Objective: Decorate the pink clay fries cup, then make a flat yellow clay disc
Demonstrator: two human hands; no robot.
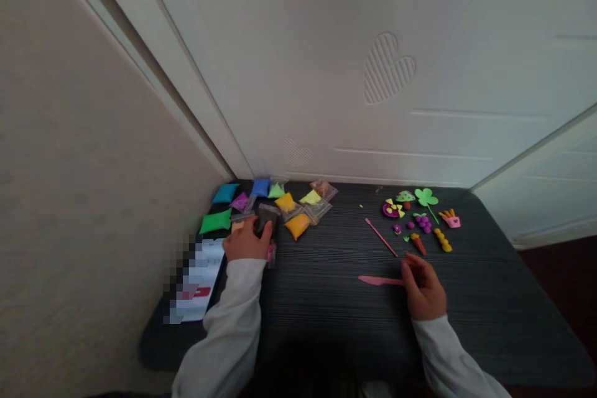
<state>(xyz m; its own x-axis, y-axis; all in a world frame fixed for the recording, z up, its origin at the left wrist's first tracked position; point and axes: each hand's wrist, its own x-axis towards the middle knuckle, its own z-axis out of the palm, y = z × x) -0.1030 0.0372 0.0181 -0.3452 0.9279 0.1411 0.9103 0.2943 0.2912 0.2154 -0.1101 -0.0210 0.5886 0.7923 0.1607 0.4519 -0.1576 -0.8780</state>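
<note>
My left hand (247, 241) is over the clay bags at the left, its thumb and forefinger closed around a clear bag of dark brown clay (268, 214). A bag of peach clay (237, 226) lies against its fingers, and a pink bag (271, 253) shows partly beside the thumb. My right hand (423, 286) rests at the right with fingers curled and pinched together; whatever they may hold is hidden. From beside its thumb a pink plastic knife (380, 280) points left, its handle end hidden by the hand. A thin pink modelling stick (381, 238) lies behind the knife.
Blue (260, 188), green (216, 221) and orange (297, 225) clay bags lie among others at the back left. A phone or tablet (200, 286) is at the left edge. Small clay figures, including a clover (426, 197) and grapes (423, 222), lie back right. A white panel (326, 74) stands behind the table.
</note>
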